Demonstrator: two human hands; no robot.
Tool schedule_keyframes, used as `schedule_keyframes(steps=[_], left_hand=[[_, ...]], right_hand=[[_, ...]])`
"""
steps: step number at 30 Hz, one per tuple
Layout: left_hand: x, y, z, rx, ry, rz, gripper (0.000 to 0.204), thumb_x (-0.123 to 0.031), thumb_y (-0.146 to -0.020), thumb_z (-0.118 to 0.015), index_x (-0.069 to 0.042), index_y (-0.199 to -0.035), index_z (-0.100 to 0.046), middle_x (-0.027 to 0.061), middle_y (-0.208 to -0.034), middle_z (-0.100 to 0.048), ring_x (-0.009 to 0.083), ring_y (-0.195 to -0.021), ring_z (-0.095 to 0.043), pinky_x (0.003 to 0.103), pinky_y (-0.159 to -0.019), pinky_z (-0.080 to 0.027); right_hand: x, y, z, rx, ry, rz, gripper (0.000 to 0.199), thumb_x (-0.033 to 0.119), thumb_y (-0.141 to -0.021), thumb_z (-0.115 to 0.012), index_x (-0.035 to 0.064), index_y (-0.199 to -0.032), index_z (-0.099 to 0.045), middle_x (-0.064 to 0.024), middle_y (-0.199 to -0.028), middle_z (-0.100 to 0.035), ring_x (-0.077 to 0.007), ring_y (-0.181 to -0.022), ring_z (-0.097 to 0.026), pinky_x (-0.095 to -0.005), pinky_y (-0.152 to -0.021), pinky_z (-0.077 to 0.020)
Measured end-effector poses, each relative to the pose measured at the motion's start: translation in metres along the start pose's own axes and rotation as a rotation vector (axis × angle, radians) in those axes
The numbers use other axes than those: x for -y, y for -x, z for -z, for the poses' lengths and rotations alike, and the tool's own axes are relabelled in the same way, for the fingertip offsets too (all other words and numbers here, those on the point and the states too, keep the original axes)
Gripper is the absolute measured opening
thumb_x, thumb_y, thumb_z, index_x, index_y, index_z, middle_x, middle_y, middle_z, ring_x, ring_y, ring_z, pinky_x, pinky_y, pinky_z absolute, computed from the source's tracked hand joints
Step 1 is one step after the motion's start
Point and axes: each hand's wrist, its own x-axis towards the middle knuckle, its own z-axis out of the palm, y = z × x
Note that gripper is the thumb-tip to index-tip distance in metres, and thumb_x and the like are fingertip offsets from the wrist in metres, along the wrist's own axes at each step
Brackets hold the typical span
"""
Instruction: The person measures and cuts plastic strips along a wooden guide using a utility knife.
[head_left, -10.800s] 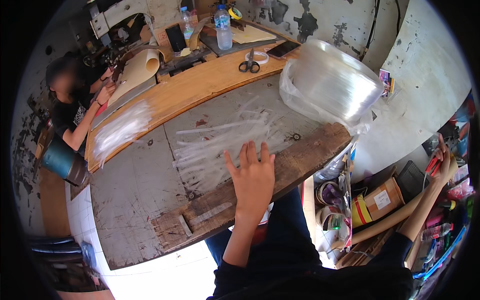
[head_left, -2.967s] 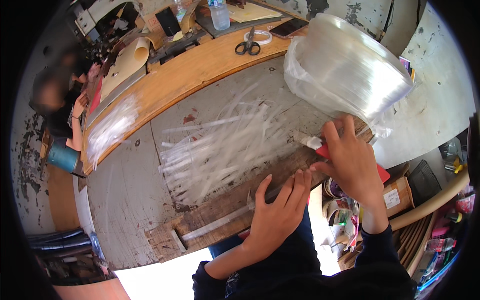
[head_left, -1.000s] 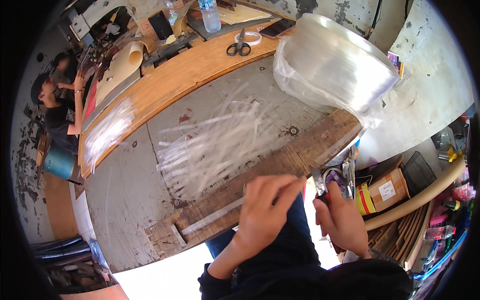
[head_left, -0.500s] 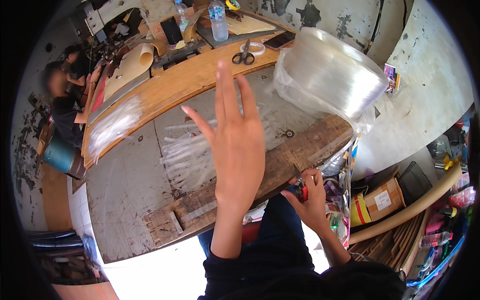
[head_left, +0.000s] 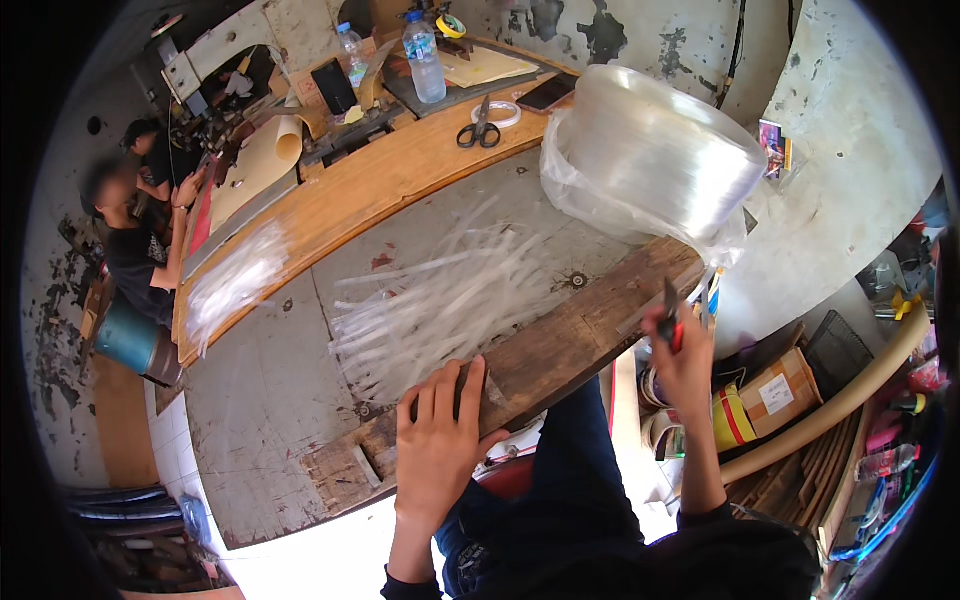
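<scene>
The left hand (head_left: pixel 440 440) lies flat, palm down, on the near edge of the wooden plank (head_left: pixel 540 350), with its fingers spread and pointing toward the pile of cut clear plastic strips (head_left: pixel 440 300). It presses the wood and closes on nothing. The right hand (head_left: pixel 682 350) is at the right end of the plank, closed around a small cutter with a red handle (head_left: pixel 670 318), whose dark tip points up toward the big roll of clear plastic tube (head_left: pixel 655 160) in its loose wrap. The roll rests on the far right corner of the grey table (head_left: pixel 260 420); the cut strips lie in the middle of the table, just beyond the plank.

For a clean cut, the person probably should keep the left palm firm on the plank, so that it does not slip, and keep these fingers well apart from the blade. Scissors (head_left: pixel 480 125) and a bottle (head_left: pixel 425 65) stand farther back on the bench, and another person (head_left: pixel 130 240) sits at the left.
</scene>
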Motion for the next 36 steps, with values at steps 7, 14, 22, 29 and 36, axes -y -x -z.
schedule_keyframes(steps=[7,14,22,29,36], left_hand=[[0.01,0.005,0.005,-0.04,0.018,0.05,0.08,-0.036,-0.055,-0.076,-0.01,-0.125,-0.046,0.0113,-0.117,-0.05,0.0281,-0.106,-0.049,0.042,-0.09,-0.037],[0.012,0.006,0.005,-0.026,0.004,0.026,0.072,-0.039,-0.063,-0.07,-0.008,-0.125,-0.047,0.0115,-0.117,-0.049,0.0277,-0.104,-0.048,0.04,-0.089,-0.037],[0.002,0.007,0.012,-0.132,-0.052,-0.025,0.058,-0.038,-0.068,-0.07,-0.015,-0.12,-0.053,0.0089,-0.118,-0.05,0.0233,-0.102,-0.051,0.048,-0.096,-0.032],[-0.008,0.03,0.014,-0.378,0.005,-0.115,0.032,-0.027,-0.071,-0.07,-0.017,-0.101,-0.065,0.0041,-0.11,-0.055,0.0155,-0.093,-0.056,0.05,-0.1,-0.027],[-0.019,0.068,-0.014,-0.283,0.205,-0.118,0.028,-0.02,-0.071,-0.07,-0.017,-0.098,-0.066,0.0013,-0.103,-0.059,0.0131,-0.091,-0.056,0.041,-0.096,-0.034]], right_hand=[[-0.045,-0.055,0.041,-0.161,0.335,0.392,0.023,-0.009,-0.075,-0.051,0.0028,-0.094,-0.054,-0.0075,-0.072,-0.049,-0.0141,-0.066,-0.049,-0.0254,-0.058,-0.039],[-0.104,-0.04,0.124,-0.14,0.196,-0.063,0.008,-0.002,-0.078,-0.051,0.0021,-0.083,-0.056,-0.0001,-0.061,-0.047,-0.0065,-0.053,-0.038,-0.0227,-0.049,-0.0322],[-0.197,-0.007,0.132,-0.411,-0.124,-0.385,0.021,-0.006,-0.07,-0.042,-0.0005,-0.084,-0.058,-0.0062,-0.072,-0.06,-0.0055,-0.044,-0.041,-0.021,-0.041,-0.0324],[-0.106,-0.014,0.121,0.457,0.086,-0.468,0.027,-0.009,-0.069,-0.045,-0.001,-0.089,-0.06,-0.0073,-0.074,-0.062,-0.0104,-0.041,-0.048,-0.024,-0.042,-0.0401],[-0.081,-0.014,0.071,-0.161,-0.048,-0.314,0.008,0.007,-0.082,-0.059,0.0025,-0.087,-0.061,0.0014,-0.058,-0.053,-0.0044,-0.043,-0.044,-0.0208,-0.04,-0.0331]])
